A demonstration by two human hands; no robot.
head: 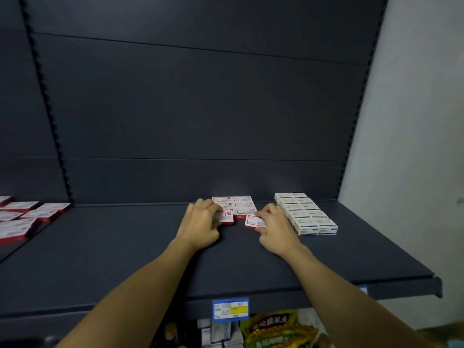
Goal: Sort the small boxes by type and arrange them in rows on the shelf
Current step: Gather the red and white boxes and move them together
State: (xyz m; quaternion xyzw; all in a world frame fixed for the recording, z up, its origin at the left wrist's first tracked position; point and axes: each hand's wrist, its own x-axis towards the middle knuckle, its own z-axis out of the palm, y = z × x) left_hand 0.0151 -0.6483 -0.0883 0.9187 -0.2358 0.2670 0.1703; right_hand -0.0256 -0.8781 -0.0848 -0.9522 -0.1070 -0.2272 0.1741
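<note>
On the dark shelf [125, 247] several red-and-white boxes [242, 204] lie in two rows against the back panel. My left hand [200, 222] grips one red-and-white box [226, 218] at the front of the left row. My right hand [275, 226] pinches another red-and-white box [252, 221] at the front of the right row, slightly apart from the rows. To the right, several white boxes with green and blue print [306, 213] stand in two neat rows.
Loose red-and-white boxes [22, 217] lie scattered on the neighbouring shelf at the far left. A blue and yellow price tag [230, 308] hangs on the shelf's front edge. Packaged goods [273, 327] sit on the level below. A pale wall [414, 121] stands at the right.
</note>
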